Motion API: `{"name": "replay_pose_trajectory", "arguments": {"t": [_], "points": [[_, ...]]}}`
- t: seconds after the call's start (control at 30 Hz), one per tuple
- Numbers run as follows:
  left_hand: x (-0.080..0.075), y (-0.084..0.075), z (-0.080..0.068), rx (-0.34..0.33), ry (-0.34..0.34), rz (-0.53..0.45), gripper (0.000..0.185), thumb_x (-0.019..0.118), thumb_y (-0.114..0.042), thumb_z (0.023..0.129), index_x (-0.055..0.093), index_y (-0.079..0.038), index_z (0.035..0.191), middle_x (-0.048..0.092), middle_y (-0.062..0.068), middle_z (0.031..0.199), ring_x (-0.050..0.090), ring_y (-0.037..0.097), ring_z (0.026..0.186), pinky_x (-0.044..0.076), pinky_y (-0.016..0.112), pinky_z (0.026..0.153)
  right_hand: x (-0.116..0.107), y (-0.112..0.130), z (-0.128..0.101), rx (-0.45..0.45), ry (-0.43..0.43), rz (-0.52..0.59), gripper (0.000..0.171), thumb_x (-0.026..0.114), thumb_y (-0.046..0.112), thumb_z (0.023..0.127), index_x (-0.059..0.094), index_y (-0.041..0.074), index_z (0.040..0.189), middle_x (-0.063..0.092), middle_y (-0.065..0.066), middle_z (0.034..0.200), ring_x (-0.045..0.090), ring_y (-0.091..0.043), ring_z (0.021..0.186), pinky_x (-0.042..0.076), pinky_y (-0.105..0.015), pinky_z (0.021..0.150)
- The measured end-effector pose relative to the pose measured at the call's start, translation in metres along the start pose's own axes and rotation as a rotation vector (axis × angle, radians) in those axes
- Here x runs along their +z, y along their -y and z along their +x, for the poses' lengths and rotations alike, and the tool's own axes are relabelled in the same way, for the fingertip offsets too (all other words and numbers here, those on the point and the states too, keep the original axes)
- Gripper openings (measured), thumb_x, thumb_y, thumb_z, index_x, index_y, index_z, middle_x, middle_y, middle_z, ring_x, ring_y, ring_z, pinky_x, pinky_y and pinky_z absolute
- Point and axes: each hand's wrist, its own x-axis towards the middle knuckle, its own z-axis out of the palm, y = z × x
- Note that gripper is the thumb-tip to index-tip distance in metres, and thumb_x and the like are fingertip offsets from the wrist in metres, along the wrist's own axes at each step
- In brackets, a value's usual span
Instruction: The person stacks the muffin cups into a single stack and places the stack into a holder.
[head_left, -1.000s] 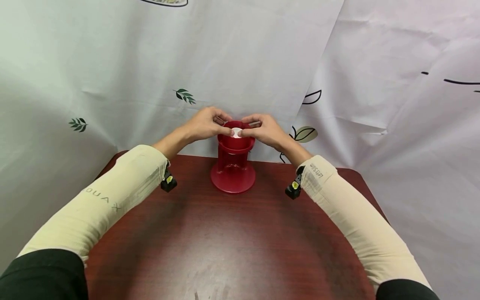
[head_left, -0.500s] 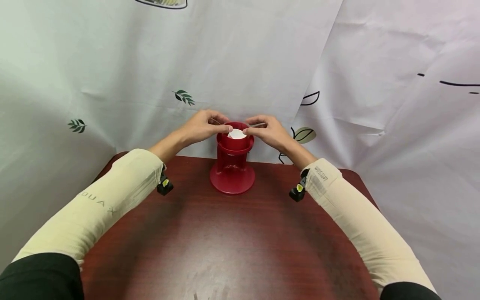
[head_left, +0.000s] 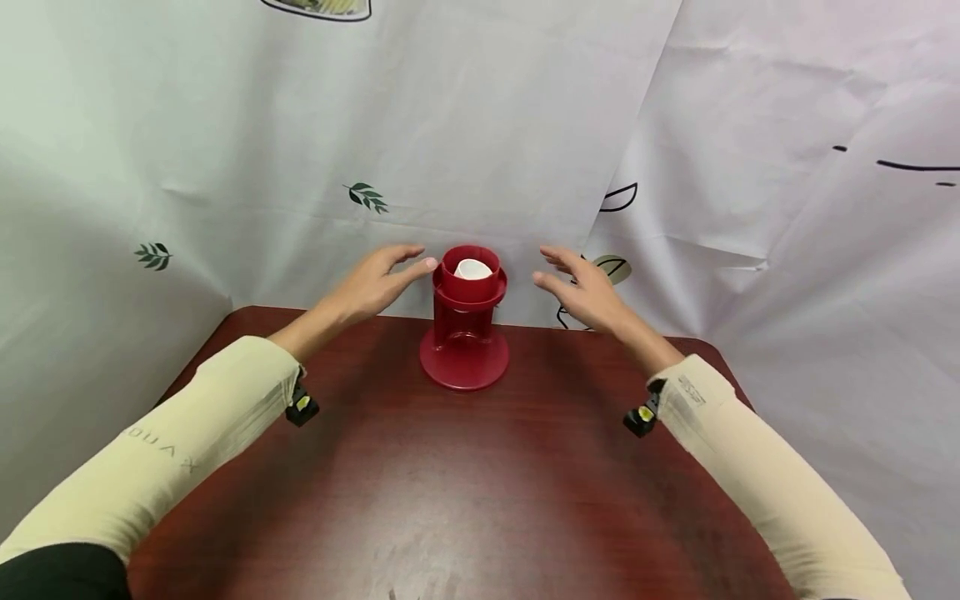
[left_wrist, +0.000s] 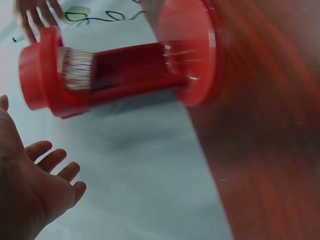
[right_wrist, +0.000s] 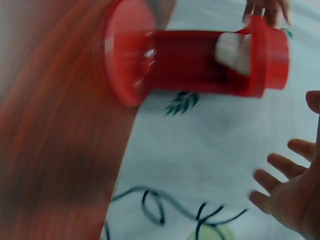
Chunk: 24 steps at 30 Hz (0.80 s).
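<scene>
A red upright holder (head_left: 465,321), with a round base and a collared, open top, stands at the table's back edge. Inside its top sits a white round piece (head_left: 473,269), slightly tilted. Through the holder's side opening, the left wrist view shows a white stack with closely layered edges (left_wrist: 78,69), like nested paper cups; its exact kind is unclear. My left hand (head_left: 375,279) is left of the holder, fingers extended, apart from it. On the other side, my right hand (head_left: 585,287) also has spread fingers and touches nothing.
The dark reddish-brown table (head_left: 465,483) stretches forward of the holder. Behind it hangs a white cloth (head_left: 480,125) with printed leaves, close to the table's back edge. Wrist cameras hang beneath both forearms.
Both hands have let go at the holder's top and drawn apart, left hand leftward and right hand rightward. The white piece stays inside the top, now uncovered.
</scene>
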Motion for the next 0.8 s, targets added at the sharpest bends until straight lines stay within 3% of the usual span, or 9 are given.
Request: {"name": "replay_pose_trajectory", "arguments": {"t": [0.1,0.27,0.5,0.67,0.8], "points": [[0.0,0.019,-0.016,-0.034,0.016,0.042,0.085,0.053,-0.068,0.112,0.044,-0.009,0.173,0.042,0.015,0.181,0.034,0.039,0.171,0.029,0.068,0.138,-0.003,-0.016,-0.019,0.004,0.004,-0.123,0.079,0.06,0.059,0.112,0.038,0.02,0.177,0.04,-0.012,0.183,0.034,-0.038,0.171,0.029,-0.066,0.138],[-0.005,0.046,-0.048,-0.067,0.047,0.22,0.093,0.06,-0.069,0.107,0.038,-0.009,0.175,0.035,0.02,0.183,0.028,0.047,0.171,0.022,0.075,0.137,-0.008,-0.04,-0.054,0.092,0.015,-0.176,0.087,0.058,0.065,0.111,0.031,0.02,0.18,0.027,-0.017,0.188,0.016,-0.045,0.176,0.017,-0.071,0.14],[-0.02,0.074,-0.09,-0.164,0.044,0.411,0.12,0.069,-0.082,0.095,0.024,-0.011,0.18,0.021,0.024,0.187,0.008,0.056,0.173,0.003,0.082,0.133,-0.021,-0.075,-0.106,0.22,-0.021,-0.324,0.098,0.061,0.071,0.106,0.025,0.019,0.181,0.004,-0.03,0.188,-0.017,-0.067,0.167,-0.006,-0.084,0.134],[-0.027,0.095,-0.112,-0.226,0.043,0.486,0.136,0.071,-0.092,0.086,0.01,-0.02,0.183,0.009,0.024,0.189,-0.002,0.063,0.171,-0.006,0.087,0.128,-0.031,-0.098,-0.139,0.293,-0.022,-0.412,0.115,0.064,0.081,0.099,0.011,0.025,0.183,-0.014,-0.031,0.186,-0.028,-0.071,0.161,-0.014,-0.09,0.126],[-0.025,0.106,-0.129,-0.257,0.069,0.504,0.141,0.072,-0.094,0.083,-0.001,-0.027,0.183,-0.004,0.024,0.19,-0.013,0.069,0.168,-0.011,0.093,0.123,-0.034,-0.114,-0.16,0.346,-0.013,-0.443,0.122,0.065,0.085,0.096,0.001,0.028,0.183,-0.021,-0.032,0.183,-0.027,-0.076,0.158,-0.011,-0.099,0.117]]}}
